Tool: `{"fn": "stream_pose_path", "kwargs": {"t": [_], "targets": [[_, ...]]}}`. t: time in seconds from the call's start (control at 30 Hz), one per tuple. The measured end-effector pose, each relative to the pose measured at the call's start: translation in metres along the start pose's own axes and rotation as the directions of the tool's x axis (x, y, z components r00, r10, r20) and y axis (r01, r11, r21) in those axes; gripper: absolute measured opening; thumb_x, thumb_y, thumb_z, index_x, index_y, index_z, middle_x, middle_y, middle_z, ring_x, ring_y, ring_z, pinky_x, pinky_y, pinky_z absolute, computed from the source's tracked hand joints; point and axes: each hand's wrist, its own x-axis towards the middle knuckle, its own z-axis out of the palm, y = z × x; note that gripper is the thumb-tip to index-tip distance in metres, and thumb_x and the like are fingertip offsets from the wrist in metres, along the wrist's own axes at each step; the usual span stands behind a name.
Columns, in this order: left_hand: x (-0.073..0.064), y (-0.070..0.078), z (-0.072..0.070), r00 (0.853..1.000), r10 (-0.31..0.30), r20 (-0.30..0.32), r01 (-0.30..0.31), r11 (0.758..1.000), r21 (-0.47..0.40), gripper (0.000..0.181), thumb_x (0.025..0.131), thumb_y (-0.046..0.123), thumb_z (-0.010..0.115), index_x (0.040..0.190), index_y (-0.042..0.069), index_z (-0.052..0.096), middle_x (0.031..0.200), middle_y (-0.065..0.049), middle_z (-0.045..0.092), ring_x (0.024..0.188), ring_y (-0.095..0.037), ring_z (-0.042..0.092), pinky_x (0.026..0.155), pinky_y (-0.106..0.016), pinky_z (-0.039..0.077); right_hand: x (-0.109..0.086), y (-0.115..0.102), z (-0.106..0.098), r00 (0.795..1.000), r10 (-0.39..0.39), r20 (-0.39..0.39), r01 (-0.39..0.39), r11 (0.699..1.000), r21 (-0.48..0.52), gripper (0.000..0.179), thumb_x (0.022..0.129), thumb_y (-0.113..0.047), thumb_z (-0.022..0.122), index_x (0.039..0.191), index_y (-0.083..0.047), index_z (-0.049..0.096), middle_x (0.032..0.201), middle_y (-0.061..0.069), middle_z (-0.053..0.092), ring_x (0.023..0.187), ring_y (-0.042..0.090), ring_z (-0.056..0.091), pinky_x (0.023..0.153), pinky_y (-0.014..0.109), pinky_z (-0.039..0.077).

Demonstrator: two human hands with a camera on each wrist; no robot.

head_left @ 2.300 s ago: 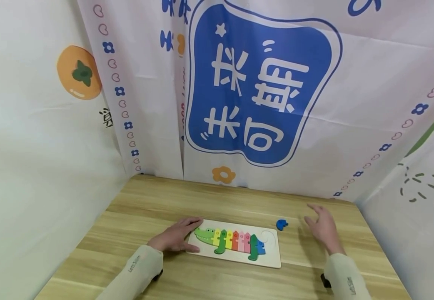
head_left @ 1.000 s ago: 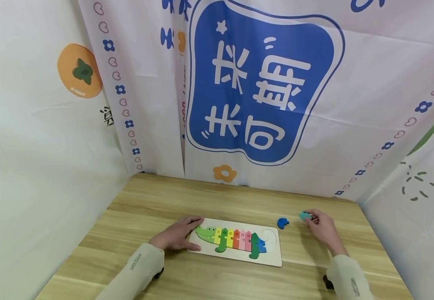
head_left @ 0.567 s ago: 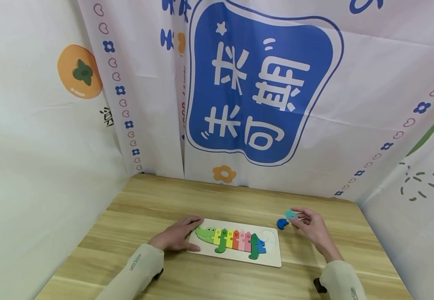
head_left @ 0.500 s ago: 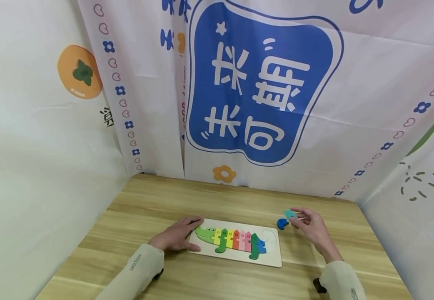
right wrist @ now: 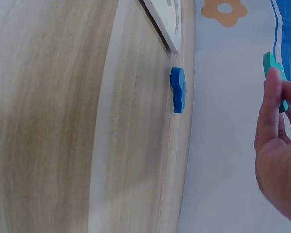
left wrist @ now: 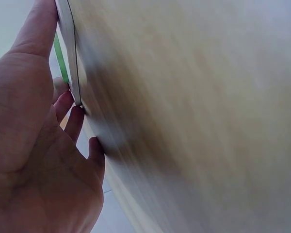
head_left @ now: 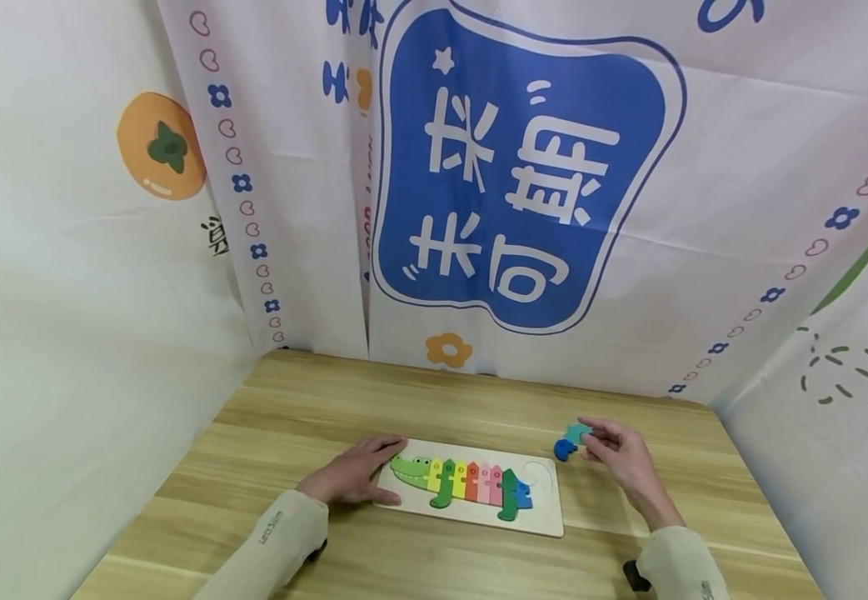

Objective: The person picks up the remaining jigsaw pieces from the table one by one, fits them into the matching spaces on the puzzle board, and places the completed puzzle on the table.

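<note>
In the head view, my left hand (head_left: 347, 475) holds the left end of a pale wooden crocodile puzzle board (head_left: 542, 518), fingers at the far corner and thumb along the near edge. Coloured pieces fill the crocodile's head, body and legs; a curled tail outline shows bare at the right end. To the right, my right hand (head_left: 623, 454) pinches a teal puzzle piece (head_left: 576, 432) between thumb and fingers, raised off the table in the right wrist view. A dark blue puzzle piece (right wrist: 178, 90) lies on the table just off the board's right end.
The wooden table (head_left: 434, 567) reaches back to a printed white curtain (head_left: 314, 250) with a large blue sign. More curtain hangs at the left and right sides.
My right hand, empty at first, has picked up the teal piece, moved left with it close to the blue piece and turned it a little. The left hand and board stay put.
</note>
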Motion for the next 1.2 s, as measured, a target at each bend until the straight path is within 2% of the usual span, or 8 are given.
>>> {"fn": "stream_pose_path", "kwargs": {"t": [0.1,0.33,0.53,0.7,0.77,0.87,0.97,1.2], "targets": [[0.0,0.0,0.0,1.0,-0.002,-0.001,0.002,1.0,0.004,0.097,0.089,0.054,0.077,0.164,0.013,0.032,0.169,-0.01,0.029,0.154,-0.038,0.028,0.119,-0.063,0.033,0.0,0.001,0.001,1.0,-0.012,0.0,0.012,1.0,0.004,0.038,0.104,-0.007,0.062,0.14,0.002,0.06,0.115,0.021,0.065,0.093,0.026,0.072,0.084,0.034,0.063],[0.001,-0.001,0.001,1.0,0.002,-0.003,-0.002,1.0,0.009,0.097,0.089,0.055,0.077,0.164,0.012,0.032,0.169,-0.011,0.029,0.154,-0.038,0.029,0.118,-0.063,0.034,0.001,0.001,0.003,0.999,-0.034,0.029,0.031,0.995,0.098,0.04,0.104,-0.001,0.058,0.144,0.007,0.055,0.111,0.014,0.066,0.093,0.016,0.075,0.088,0.031,0.062],[-0.001,0.0,0.002,1.0,-0.004,0.001,0.004,1.0,0.01,0.097,0.089,0.054,0.077,0.163,0.012,0.032,0.169,-0.01,0.029,0.154,-0.038,0.029,0.119,-0.062,0.034,-0.001,0.002,0.005,0.998,-0.055,0.032,0.056,0.998,-0.026,0.041,0.103,-0.013,0.065,0.143,-0.004,0.061,0.113,0.015,0.065,0.093,0.018,0.07,0.08,0.024,0.059],[0.0,0.0,0.002,1.0,0.001,-0.004,-0.001,1.0,0.004,0.096,0.089,0.053,0.077,0.163,0.012,0.032,0.169,-0.011,0.029,0.154,-0.039,0.029,0.119,-0.063,0.034,-0.002,0.001,0.007,0.996,-0.051,0.08,0.051,0.999,0.008,0.041,0.108,-0.007,0.054,0.148,-0.003,0.054,0.124,0.023,0.056,0.105,0.032,0.073,0.096,0.04,0.059],[0.001,-0.001,0.002,1.0,-0.003,-0.005,0.003,1.0,0.002,0.096,0.089,0.053,0.077,0.164,0.013,0.032,0.169,-0.011,0.029,0.155,-0.039,0.028,0.119,-0.063,0.033,-0.002,0.0,0.008,0.994,-0.051,0.093,0.051,0.999,0.009,0.042,0.108,-0.004,0.052,0.15,-0.003,0.052,0.125,0.025,0.056,0.103,0.031,0.073,0.097,0.044,0.058],[0.001,0.0,0.001,1.0,-0.007,-0.004,0.007,1.0,-0.001,0.096,0.089,0.054,0.077,0.164,0.013,0.032,0.169,-0.011,0.029,0.155,-0.04,0.028,0.119,-0.063,0.033,-0.002,0.0,0.01,0.994,-0.061,0.086,0.065,0.997,-0.036,0.043,0.106,-0.003,0.055,0.149,-0.005,0.053,0.121,0.023,0.059,0.095,0.023,0.071,0.09,0.039,0.061],[0.0,0.001,0.0,1.0,-0.013,-0.004,0.013,1.0,0.001,0.097,0.089,0.054,0.077,0.164,0.013,0.032,0.169,-0.011,0.029,0.155,-0.04,0.028,0.119,-0.063,0.033,-0.002,0.0,0.01,0.993,-0.084,0.081,0.089,0.995,-0.053,0.044,0.103,-0.003,0.062,0.147,-0.006,0.055,0.123,0.022,0.06,0.093,0.015,0.068,0.084,0.032,0.061],[0.001,0.001,0.0,1.0,-0.017,0.0,0.017,1.0,0.0,0.098,0.088,0.055,0.077,0.164,0.014,0.032,0.169,-0.011,0.03,0.154,-0.04,0.029,0.119,-0.063,0.033,-0.005,0.002,0.012,0.99,-0.108,0.096,0.113,0.992,-0.054,0.043,0.097,-0.006,0.072,0.139,-0.006,0.062,0.126,0.02,0.063,0.102,0.018,0.068,0.086,0.034,0.061]]}}
